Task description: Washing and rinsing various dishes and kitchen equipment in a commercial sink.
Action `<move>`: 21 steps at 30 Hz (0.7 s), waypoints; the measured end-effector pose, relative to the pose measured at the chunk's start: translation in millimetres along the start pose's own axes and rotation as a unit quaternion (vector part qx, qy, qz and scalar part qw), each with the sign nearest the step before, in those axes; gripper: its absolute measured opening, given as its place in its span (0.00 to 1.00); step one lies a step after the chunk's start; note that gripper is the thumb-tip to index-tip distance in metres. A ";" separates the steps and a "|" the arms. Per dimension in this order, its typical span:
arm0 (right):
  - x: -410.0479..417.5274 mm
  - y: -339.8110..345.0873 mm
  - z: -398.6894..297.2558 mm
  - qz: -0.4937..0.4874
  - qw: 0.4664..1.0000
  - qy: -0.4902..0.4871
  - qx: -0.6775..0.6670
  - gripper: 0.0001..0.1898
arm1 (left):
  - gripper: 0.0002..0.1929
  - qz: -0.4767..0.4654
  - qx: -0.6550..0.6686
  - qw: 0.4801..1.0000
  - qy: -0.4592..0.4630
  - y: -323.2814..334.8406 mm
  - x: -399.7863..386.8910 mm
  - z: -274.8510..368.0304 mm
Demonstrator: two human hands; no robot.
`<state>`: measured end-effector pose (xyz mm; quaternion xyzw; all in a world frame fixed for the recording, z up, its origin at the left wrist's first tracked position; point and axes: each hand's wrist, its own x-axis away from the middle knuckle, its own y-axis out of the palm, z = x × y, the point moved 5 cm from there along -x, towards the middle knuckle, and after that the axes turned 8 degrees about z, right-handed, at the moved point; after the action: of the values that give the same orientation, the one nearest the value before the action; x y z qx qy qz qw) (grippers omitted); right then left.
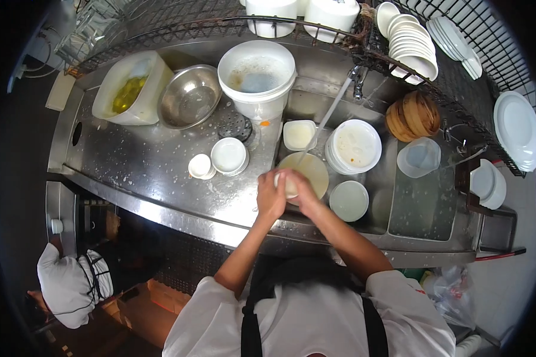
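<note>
Both my hands are over the left sink basin, around a small white bowl (288, 185) that is partly hidden by my fingers. My left hand (271, 194) grips its left side, and my right hand (304, 195) closes over it from the right. Below them sits a round container of cloudy liquid (316, 172). A pale line, a hose or a water stream, slants from the faucet (357, 82) to it. Around it in the basin are a square white container (299, 134), a stack of round white plates (356, 146) and a round bowl of cloudy water (349, 201).
Left on the steel counter stand small white cups (201, 166), white bowls (230, 156), a sudsy bucket (257, 85), a metal bowl (190, 97) and a tub of yellow-green liquid (131, 91). Bamboo steamers (413, 116) stand right. A wire rack (375, 53) overhangs the back. Another person (73, 285) is lower left.
</note>
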<state>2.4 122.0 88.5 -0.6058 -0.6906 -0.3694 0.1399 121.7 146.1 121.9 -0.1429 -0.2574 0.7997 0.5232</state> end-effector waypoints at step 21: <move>-112.5 -97.1 -104.5 0.165 0.860 -0.259 0.407 0.44 | 0.23 -0.236 0.539 0.714 -0.379 177.6 -96.0 -13.9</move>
<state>-90.0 -30.8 55.2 -0.6738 -0.6806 0.1437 0.2493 32.6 5.6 6.8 0.5437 0.0146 0.6407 0.5419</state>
